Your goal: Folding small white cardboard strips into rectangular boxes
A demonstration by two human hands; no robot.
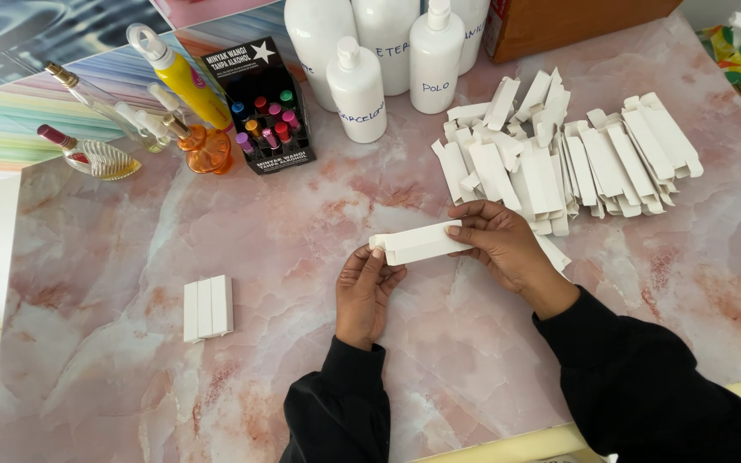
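A small white cardboard box (pixel 418 243), long and narrow, is held level above the pink marble table (pixel 130 386). My right hand (pixel 508 249) grips its right end with fingers wrapped over the top. My left hand (pixel 364 291) pinches its left end, where a flap sticks out. Both arms wear black sleeves. Behind my right hand lies a spread pile of flat, unfolded white boxes (pixel 559 159). Three folded white boxes (pixel 207 307) lie side by side at the left of the table.
At the back stand several white pump bottles (pixel 388 60), a black display box of small coloured vials (pixel 261 107), a yellow spray bottle (pixel 186 79), an orange perfume bottle (pixel 206 147) and clear perfume bottles (pixel 96 159). A brown carton (pixel 576 26) sits back right.
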